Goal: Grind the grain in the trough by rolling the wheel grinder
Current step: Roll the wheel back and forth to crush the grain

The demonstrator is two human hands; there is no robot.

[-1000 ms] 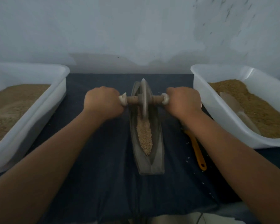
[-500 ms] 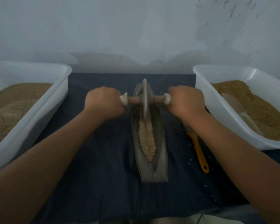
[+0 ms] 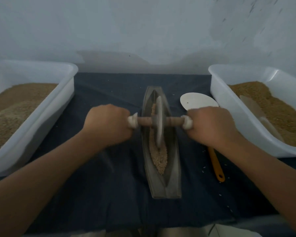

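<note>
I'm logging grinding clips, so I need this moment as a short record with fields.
left hand: grips the left end of the axle
right hand: grips the axle's right end
wheel: upright in the trough, near its middle
grain: in the trough, mostly on the near side of the wheel
left tub: white, holds brown grain
right tub: white, holds brown grain
spatula: white head, orange handle, on the cloth right of the trough
</note>
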